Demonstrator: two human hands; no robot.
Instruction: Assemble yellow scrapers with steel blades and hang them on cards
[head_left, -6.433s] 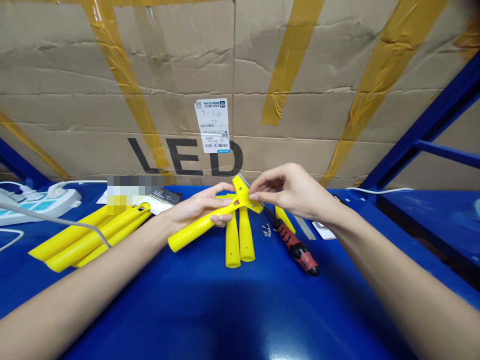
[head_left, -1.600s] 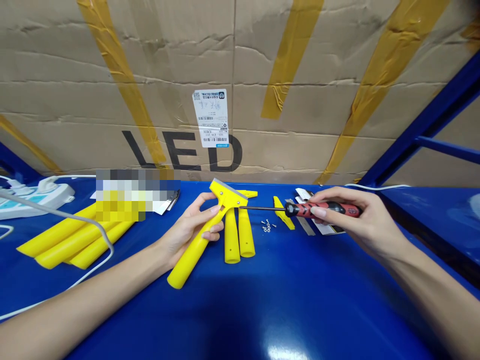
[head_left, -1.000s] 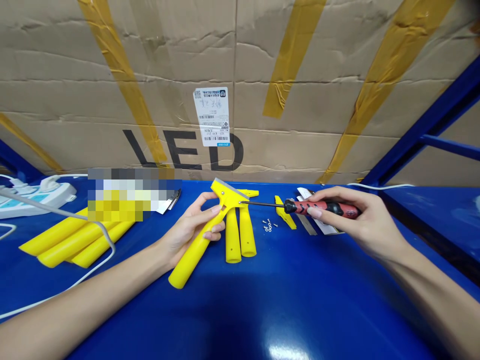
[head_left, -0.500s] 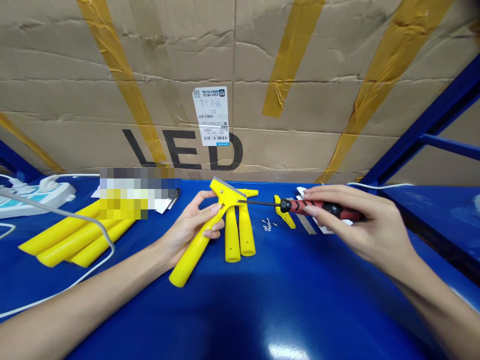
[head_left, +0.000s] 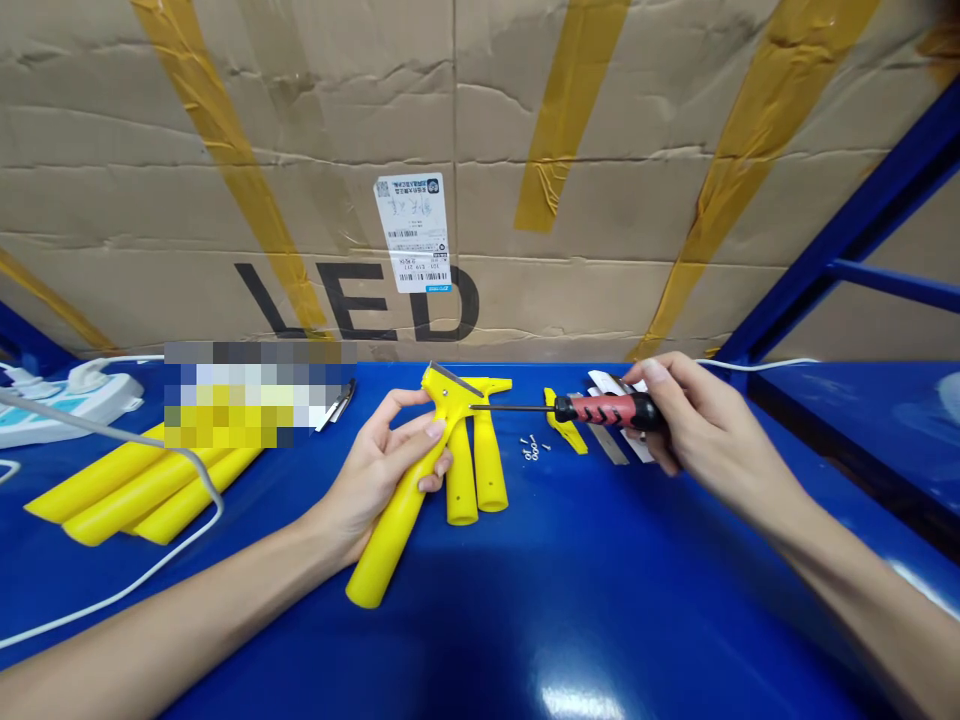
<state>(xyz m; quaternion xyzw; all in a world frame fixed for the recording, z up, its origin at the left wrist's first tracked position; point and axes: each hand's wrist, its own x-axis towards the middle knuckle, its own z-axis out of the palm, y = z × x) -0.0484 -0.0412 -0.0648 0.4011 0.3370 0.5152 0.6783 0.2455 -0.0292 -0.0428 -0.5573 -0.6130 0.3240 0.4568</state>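
My left hand (head_left: 397,455) is wrapped round a yellow scraper (head_left: 401,520), its wide head with a metal blade tilted up and away from me. My right hand (head_left: 686,410) grips the rear end of a red and black screwdriver (head_left: 607,410). The screwdriver's shaft points left, and its tip meets the right side of the scraper's head, at what looks like a screw spot. Behind the scraper lie two more yellow handles (head_left: 491,470) side by side. Small screws and nuts (head_left: 532,448) are scattered on the blue table (head_left: 570,600) below the shaft.
A yellow head piece (head_left: 564,420), a metal blade (head_left: 609,443) and white packets lie beyond the screwdriver. Several yellow handles (head_left: 112,480) are piled at left, partly pixelated, near a power strip (head_left: 97,400) and white cable. A cardboard box (head_left: 337,120) stands behind.
My right hand has shifted its hold back to the end of the screwdriver's handle, uncovering the red grip. The scraper is turned slightly and its handle end sits a little lower.
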